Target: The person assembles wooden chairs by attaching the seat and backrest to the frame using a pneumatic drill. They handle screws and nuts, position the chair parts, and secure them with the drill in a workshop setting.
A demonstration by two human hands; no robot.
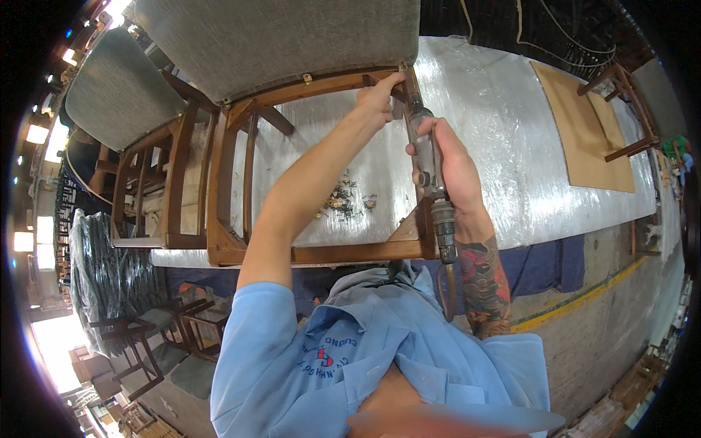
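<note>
A brown wooden chair frame (321, 254) lies on the wrapped table, with a grey upholstered panel (292, 36) along its far side. Small metal brackets (307, 78) sit where the panel meets the wood. My left hand (376, 102) is at the far right corner of the frame, fingers curled and the forefinger reaching to a bracket there; what its fingertips pinch is hidden. My right hand (451, 157) wraps round a grey air screwdriver (442, 219), whose nose points to the same corner. A hose hangs from its near end.
Loose dark screws (343, 198) lie inside the frame on the plastic-wrapped tabletop (496, 139). Another chair (175, 168) stands close on the left. A cardboard sheet (584, 131) and a further chair (631, 109) are at the right. Several chairs (161, 350) stand on the floor at lower left.
</note>
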